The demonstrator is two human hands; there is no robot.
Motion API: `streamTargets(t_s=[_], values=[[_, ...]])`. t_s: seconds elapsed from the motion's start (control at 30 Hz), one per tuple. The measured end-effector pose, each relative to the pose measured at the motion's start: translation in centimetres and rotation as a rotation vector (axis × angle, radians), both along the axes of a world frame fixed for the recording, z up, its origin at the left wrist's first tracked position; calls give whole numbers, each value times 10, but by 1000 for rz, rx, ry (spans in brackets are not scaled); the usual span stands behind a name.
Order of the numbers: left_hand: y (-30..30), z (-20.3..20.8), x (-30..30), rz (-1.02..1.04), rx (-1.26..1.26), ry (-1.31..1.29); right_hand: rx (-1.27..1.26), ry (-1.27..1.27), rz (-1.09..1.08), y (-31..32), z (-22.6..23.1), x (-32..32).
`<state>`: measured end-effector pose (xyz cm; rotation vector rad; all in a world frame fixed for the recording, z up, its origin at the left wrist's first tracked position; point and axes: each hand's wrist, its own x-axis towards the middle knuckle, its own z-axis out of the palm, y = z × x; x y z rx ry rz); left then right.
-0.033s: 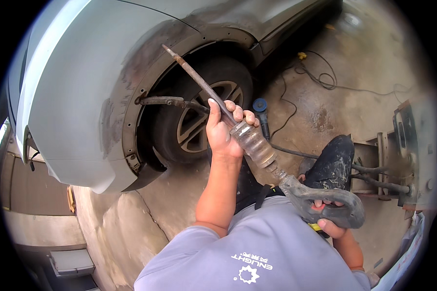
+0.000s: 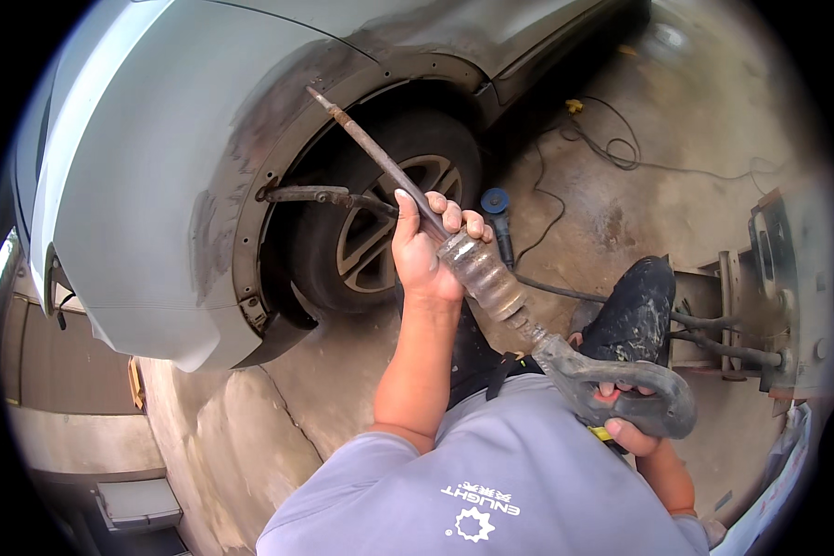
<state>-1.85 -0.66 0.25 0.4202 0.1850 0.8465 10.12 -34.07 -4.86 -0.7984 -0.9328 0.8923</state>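
Note:
I hold a slide-hammer dent puller with both hands, its long thin rod slanting up and left. My left hand is closed around the rod just above the ribbed metal sliding weight, thumb pointing up along it. Lower right, my right hand grips the black loop handle, fingers through the loop by a red trigger. The rod's tip lies over the scuffed, sanded strip of the grey car fender, just above the wheel arch. Whether it touches the metal I cannot tell.
A metal bar with a clamp is fixed at the arch edge, in front of the wheel. A blue angle grinder lies on the floor beside the tyre. Black cables loop across the concrete. A machine with thick cables stands right.

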Motion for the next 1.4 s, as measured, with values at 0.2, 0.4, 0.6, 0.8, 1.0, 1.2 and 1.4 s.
streamTargets(t_s=[0.2, 0.4, 0.6, 0.8, 1.0, 1.2, 1.4], values=[[-1, 5, 2, -7, 15, 39, -5, -167, -84, 8, 10, 9], [35, 14, -5, -27, 96, 40, -55, -397, -104, 3, 6, 14], [-12, 6, -7, 85, 101, 223, 25, -59, 1, 8, -20, 7], [0, -15, -11, -137, 116, -157, 44, -32, -36, 18, -21, -3], [2, -29, -12, -298, 126, -607, -189, -76, -96, 18, 8, 1], [13, -24, -26, -80, 174, -61, -184, -96, -6, 11, -3, 1], [11, -15, -27, -50, 198, -12, -105, -104, 76, 18, -7, 6]])
